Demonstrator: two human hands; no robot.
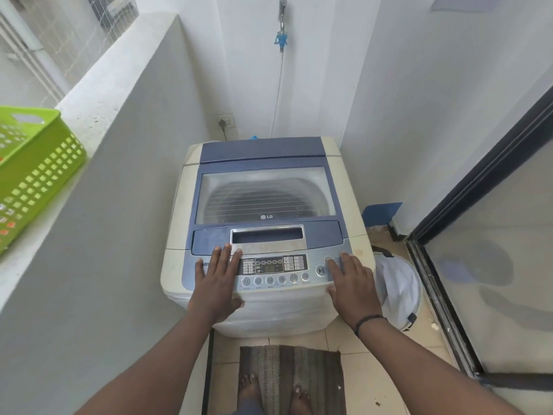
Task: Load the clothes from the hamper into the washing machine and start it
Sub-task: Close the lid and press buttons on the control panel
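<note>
Blue-lidded washing machine (263,205) stands shut; your left hand (217,277) and right hand (351,283) rest flat, fingers straight, on its front-edge panel (likely nearing the buttons); white hamper (398,287) sits beside it.

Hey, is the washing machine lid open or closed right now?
Closed. The lid lies flat on the washing machine, and the drum shows only through its window.
</note>
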